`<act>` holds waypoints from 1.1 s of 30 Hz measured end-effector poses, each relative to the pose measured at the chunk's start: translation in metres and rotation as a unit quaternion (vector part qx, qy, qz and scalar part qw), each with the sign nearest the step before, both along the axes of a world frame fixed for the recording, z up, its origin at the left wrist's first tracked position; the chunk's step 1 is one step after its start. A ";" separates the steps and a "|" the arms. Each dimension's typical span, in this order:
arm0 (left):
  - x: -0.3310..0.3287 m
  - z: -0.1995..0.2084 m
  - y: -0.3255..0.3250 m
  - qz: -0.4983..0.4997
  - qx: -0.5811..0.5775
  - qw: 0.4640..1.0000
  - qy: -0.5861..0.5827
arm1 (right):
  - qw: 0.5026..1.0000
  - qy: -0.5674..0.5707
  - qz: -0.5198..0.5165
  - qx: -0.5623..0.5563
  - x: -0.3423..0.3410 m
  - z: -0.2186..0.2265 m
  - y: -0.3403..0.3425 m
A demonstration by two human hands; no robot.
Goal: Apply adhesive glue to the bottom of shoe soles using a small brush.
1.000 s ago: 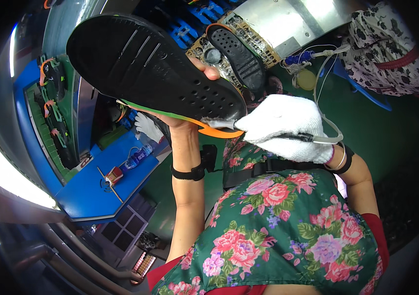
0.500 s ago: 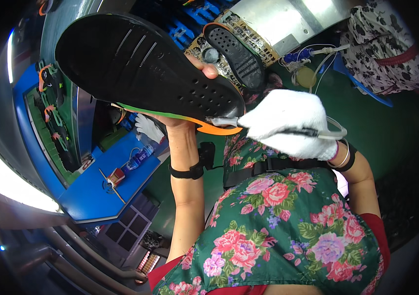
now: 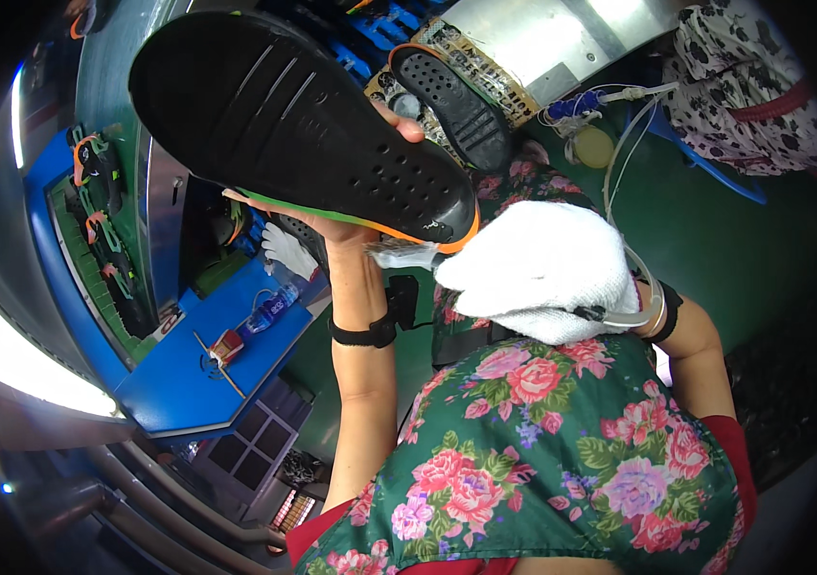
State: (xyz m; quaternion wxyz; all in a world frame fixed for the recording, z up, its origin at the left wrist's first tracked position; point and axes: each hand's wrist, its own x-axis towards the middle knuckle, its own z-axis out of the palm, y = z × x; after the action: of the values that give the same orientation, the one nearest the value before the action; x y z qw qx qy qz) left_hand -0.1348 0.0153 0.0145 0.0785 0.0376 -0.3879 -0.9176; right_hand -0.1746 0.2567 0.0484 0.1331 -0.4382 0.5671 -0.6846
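My bare left hand [image 3: 343, 232] grips a large black shoe sole [image 3: 274, 120] by its edges, its perforated heel end toward me. Green and orange colouring runs along the sole's near edge. A wet, glossy patch shows on the heel. In a white knitted glove, my right hand [image 3: 547, 273] is closed around a brush [image 3: 403, 254] with pale bristles, and a clear tube runs back from the hand. The bristles are just below the orange heel edge, close to my left wrist; whether they touch it I cannot tell.
Another black sole [image 3: 456, 105] lies beyond on a patterned board [image 3: 485, 67], beside a metal surface [image 3: 562, 38]. On the left, a blue table [image 3: 178, 383] bears a bottle [image 3: 272, 307] and a small red box [image 3: 226, 347]. Shoe parts [image 3: 102, 230] rest on a green conveyor. Patterned cloth is at right.
My right hand has drawn the brush off the heel, down and to the left below its edge. The sole has shifted slightly and tilted in my left hand.
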 end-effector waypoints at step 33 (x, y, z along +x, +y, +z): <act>0.001 0.013 0.013 0.004 0.057 0.994 0.089 | 1.000 0.007 0.008 0.018 0.006 0.013 0.019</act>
State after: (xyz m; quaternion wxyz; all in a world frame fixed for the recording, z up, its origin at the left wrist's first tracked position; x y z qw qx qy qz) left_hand -0.1334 0.0279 0.0276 0.1145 -0.0382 -0.3267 -0.9374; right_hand -0.1682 0.2762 0.0610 0.1422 -0.4449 0.5767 -0.6703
